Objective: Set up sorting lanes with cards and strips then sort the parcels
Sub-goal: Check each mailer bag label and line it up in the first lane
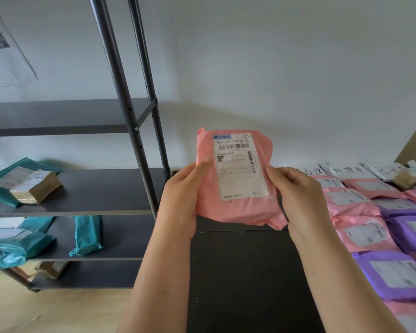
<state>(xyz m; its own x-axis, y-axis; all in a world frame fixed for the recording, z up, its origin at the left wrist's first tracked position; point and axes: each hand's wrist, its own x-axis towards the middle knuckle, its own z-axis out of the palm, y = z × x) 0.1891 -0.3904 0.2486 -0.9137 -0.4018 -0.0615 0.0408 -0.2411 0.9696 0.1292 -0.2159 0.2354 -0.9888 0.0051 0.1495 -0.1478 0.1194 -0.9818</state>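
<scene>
Above black table (pixel 238 272), both hands grip pink parcel (pixel 235 207); label print blurred.

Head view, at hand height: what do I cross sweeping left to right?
Brown box on shelf → grey shelf post → left hand → held pink parcel → right hand → pink parcels on table → purple parcels.

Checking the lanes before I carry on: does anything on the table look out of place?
A brown box sits askew at the far end, by the third white card, a lone box among flat mailers. The held pink parcel is crumpled, not visibly torn.
</scene>
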